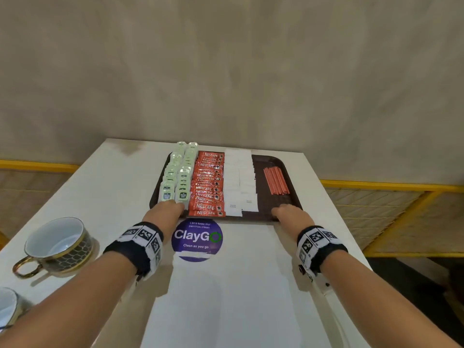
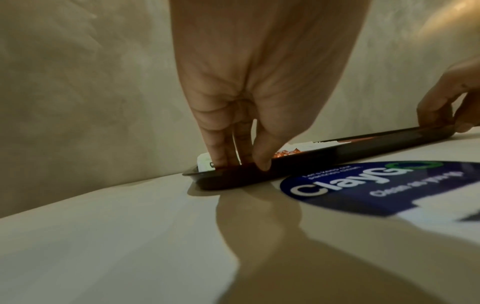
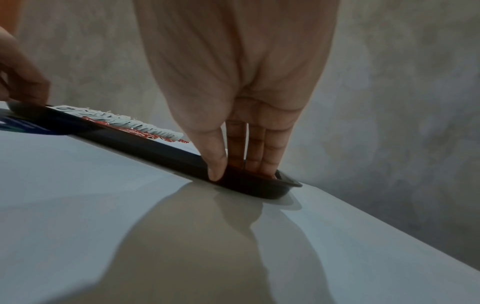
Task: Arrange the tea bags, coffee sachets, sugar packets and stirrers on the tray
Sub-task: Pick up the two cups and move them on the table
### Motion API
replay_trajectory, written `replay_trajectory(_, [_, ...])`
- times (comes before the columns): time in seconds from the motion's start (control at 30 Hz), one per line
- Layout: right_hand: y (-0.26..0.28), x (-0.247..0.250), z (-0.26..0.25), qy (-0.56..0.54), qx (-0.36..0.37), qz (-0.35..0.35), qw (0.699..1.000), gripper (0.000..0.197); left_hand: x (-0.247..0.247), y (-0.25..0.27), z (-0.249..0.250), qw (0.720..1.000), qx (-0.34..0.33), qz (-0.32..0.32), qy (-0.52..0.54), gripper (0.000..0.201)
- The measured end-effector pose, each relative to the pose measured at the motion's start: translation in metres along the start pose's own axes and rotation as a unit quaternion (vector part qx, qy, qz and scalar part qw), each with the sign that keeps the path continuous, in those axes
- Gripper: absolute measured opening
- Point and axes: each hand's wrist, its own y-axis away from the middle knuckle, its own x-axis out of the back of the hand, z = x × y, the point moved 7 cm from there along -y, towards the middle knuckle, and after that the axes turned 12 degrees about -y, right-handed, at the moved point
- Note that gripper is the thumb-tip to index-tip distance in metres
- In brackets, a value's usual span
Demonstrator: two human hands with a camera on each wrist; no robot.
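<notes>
A dark brown tray (image 1: 268, 160) lies at the far end of the white table. It carries two rows of green tea bags (image 1: 177, 177), red Nescafe coffee sachets (image 1: 208, 182), white sugar packets (image 1: 239, 179) and a bundle of orange stirrers (image 1: 276, 180). My left hand (image 1: 173, 205) pinches the tray's near rim at the left corner, thumb outside and fingers inside against the tea bags (image 2: 205, 162). My right hand (image 1: 283, 209) pinches the near rim at the right corner the same way. The wrist views show each grip, left hand (image 2: 241, 164) and right hand (image 3: 236, 171), on the tray wall (image 2: 337, 154) (image 3: 145, 144).
A round blue ClayGo sticker (image 1: 197, 238) is on the table just in front of the tray. A patterned cup (image 1: 59, 244) stands at the near left, with a second cup (image 1: 7, 305) at the frame edge. The table's right edge (image 1: 334, 222) drops off beside a yellow railing (image 1: 391, 185).
</notes>
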Motion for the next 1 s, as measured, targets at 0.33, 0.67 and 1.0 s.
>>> replay_trajectory(0.33, [-0.017,0.004,-0.001,0.002,0.040,0.025,0.999,0.028,0.004,-0.021,0.001,1.000,0.006,0.009,-0.014,0.022])
replay_trajectory(0.67, [-0.006,0.016,-0.015,-0.006,0.034,0.022,0.999,0.026,0.012,0.001,0.006,0.999,0.011,0.028,0.036,0.037])
replay_trajectory(1.0, [0.096,0.009,-0.231,-0.461,0.197,-0.027,0.865,0.026,0.096,0.249,-0.022,0.926,0.006,0.102,0.364,0.010])
